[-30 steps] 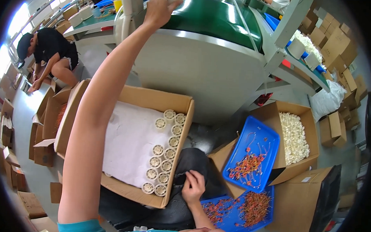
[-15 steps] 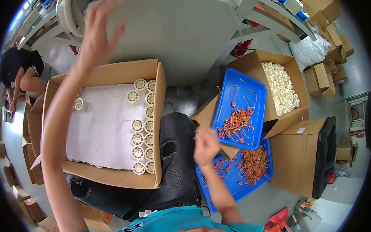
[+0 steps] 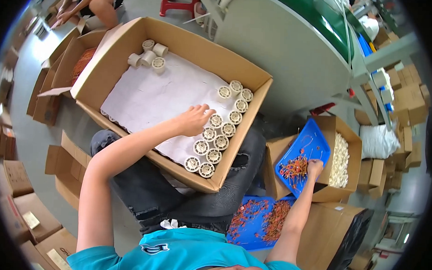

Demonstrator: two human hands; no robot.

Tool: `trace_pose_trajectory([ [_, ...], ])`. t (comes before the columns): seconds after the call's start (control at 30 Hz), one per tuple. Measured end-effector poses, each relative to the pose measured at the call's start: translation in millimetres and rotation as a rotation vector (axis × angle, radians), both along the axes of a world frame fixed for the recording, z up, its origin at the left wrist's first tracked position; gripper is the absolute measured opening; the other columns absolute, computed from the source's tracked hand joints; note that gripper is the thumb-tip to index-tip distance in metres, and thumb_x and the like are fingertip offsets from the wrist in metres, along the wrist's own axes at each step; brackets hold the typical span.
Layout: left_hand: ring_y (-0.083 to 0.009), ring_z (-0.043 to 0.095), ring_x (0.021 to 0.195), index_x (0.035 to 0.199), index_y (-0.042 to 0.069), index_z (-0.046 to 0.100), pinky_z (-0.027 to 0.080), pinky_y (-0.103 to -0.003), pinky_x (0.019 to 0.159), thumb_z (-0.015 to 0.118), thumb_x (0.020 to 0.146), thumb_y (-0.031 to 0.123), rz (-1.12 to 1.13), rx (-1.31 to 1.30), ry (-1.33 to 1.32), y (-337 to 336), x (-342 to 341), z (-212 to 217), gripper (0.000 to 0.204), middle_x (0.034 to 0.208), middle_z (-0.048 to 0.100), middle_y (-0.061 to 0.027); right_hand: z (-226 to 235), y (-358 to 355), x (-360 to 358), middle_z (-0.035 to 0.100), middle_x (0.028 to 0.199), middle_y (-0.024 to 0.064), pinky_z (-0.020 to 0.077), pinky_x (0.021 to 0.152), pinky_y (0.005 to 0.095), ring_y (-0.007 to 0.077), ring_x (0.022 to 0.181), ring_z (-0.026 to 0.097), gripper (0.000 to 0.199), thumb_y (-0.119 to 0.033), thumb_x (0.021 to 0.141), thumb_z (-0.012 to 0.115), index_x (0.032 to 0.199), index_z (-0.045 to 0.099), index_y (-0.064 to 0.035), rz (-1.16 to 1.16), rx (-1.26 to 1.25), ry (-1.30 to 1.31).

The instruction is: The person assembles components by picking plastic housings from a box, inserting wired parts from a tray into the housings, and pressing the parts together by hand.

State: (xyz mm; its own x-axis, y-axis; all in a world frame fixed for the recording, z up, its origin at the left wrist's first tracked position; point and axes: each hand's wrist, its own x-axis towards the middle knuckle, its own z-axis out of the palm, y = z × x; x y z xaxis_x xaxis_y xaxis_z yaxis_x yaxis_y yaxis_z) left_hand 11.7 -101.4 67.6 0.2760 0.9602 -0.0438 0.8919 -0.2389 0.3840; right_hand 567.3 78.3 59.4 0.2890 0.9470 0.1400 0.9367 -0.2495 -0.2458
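Note:
A large cardboard box (image 3: 247,122) rests on my lap, lined with a white sheet (image 3: 146,99). A double row of white round spools (image 3: 220,142) stands along its right side, and a few more spools (image 3: 150,54) lie in the far corner. My left hand (image 3: 193,121) is inside the box, fingertips on a spool (image 3: 215,120) at the row's inner edge. My right hand (image 3: 314,168) reaches out to a blue tray (image 3: 315,141) and sits beside a pile of orange-red wire pieces (image 3: 295,167), fingers curled down.
A second blue tray (image 3: 251,222) of orange-red pieces lies by my right knee. A box of small white parts (image 3: 340,158) stands beside the upper tray. A grey-green machine (image 3: 285,51) is ahead. Another person (image 3: 94,2) crouches far left among cardboard boxes (image 3: 61,72).
My left arm has come down from the machine above into the box by the spool row. My right hand moved from my lap out to the upper blue tray.

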Motion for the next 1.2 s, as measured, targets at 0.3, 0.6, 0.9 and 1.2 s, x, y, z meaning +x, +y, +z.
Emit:
trace_pose_trajectory([
  [0.3,-0.0405,0.061,0.108,0.131,0.007,0.046,0.052,-0.051,0.085,0.060,0.087,0.059,-0.027,-0.105,0.145,35.6,26.9,-36.5,0.070,0.125,0.053,-0.0229,29.9,-33.2,-32.0,0.069,0.092,0.0235,0.0507,0.079,0.0466,0.0393,0.085,0.067,0.035,-0.006,0.080,0.067,0.115,0.068,0.0015,0.019,0.296,0.013],
  [0.6,-0.0436,0.066,0.094,0.121,0.003,0.056,0.054,-0.049,0.083,0.068,0.080,0.061,0.158,-0.178,-0.059,46.0,10.4,-8.1,0.072,0.108,0.064,-0.0264,126.0,-67.4,-80.6,0.064,0.081,0.0143,0.0498,0.070,0.0391,0.0251,0.071,0.062,0.031,0.003,0.082,0.069,0.110,0.056,0.0006,0.080,0.523,0.289],
  [0.9,-0.0315,0.060,0.116,0.137,0.000,0.038,0.050,-0.049,0.103,0.062,0.087,-0.006,0.253,-0.620,-1.913,-26.6,13.9,105.5,0.056,0.130,0.053,-0.0193,117.3,-143.7,-233.5,0.066,0.084,0.0046,0.0517,0.061,0.0227,0.0097,0.069,0.063,0.009,0.002,0.089,0.067,0.098,0.069,0.0026,0.516,0.295,1.037],
  [1.2,-0.0111,0.062,0.094,0.118,-0.003,0.062,0.051,-0.028,0.085,0.089,0.066,0.016,0.245,-0.139,-1.271,-86.2,25.6,114.8,0.061,0.097,0.069,-0.0064,127.6,-194.4,-312.9,0.067,0.096,0.0102,0.0554,0.066,0.0248,0.0138,0.074,0.068,0.014,0.006,0.087,0.064,0.100,0.068,0.0093,0.859,0.056,0.902],
])
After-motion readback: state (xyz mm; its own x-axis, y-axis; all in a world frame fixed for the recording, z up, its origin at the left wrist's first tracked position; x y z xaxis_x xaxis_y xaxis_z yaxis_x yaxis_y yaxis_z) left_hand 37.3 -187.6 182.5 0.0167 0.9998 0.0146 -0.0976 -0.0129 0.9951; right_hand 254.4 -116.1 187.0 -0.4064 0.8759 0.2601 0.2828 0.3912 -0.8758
